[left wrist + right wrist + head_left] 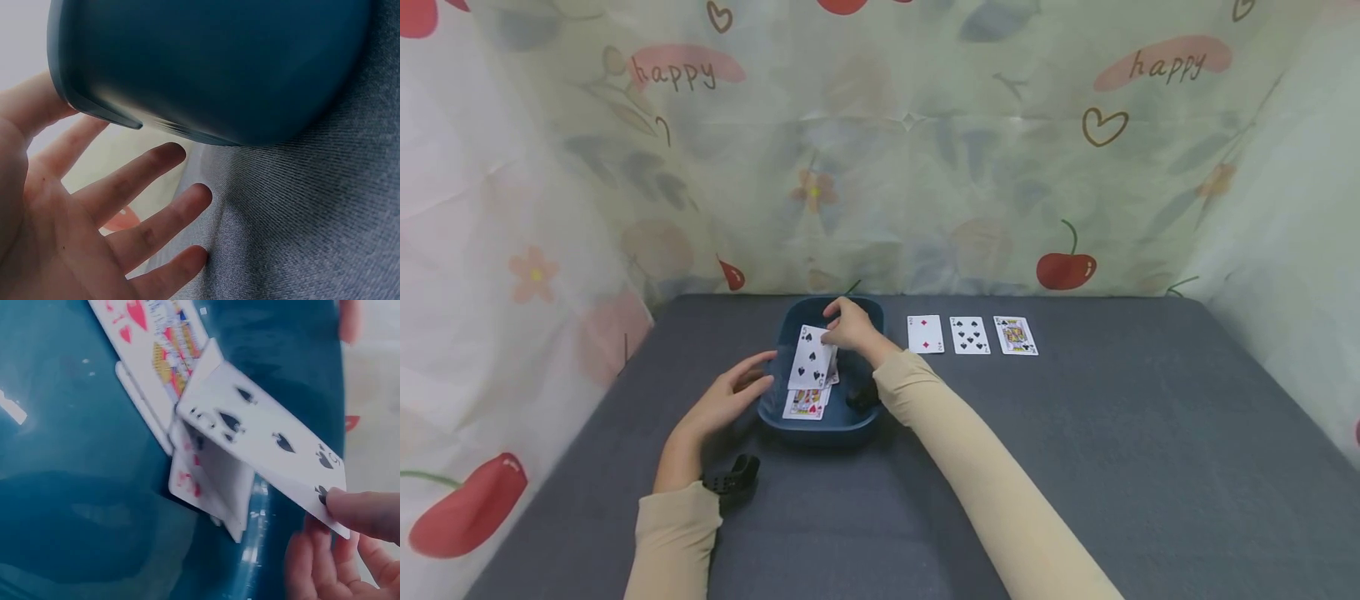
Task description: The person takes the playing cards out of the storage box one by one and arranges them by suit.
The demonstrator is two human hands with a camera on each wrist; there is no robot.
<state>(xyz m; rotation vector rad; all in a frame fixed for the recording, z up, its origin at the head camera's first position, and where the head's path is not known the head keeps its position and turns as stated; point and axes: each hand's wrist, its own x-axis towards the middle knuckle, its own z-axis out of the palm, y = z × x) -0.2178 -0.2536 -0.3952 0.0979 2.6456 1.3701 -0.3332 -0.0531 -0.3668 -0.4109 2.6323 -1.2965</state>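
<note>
Table (1075,467): three cards (970,335) lie in a row, well apart from both hands.
Tray (842,421): left hand (724,406) beside its wall, fingers (134,181) straight, spread; only the left wrist view shows them apart from it.
Five of spades (262,434): right hand (850,327) pinches its corner; tilted above the pile (806,403); only the right wrist view shows the thumb (365,512) on top.

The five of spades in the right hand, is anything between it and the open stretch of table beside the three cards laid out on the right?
Nothing visible blocks it. The right hand pinches the five of spades tilted above the blue tray. Only the tray's rim lies between it and the row: red two, seven of spades, king. The grey table around them is bare.
</note>
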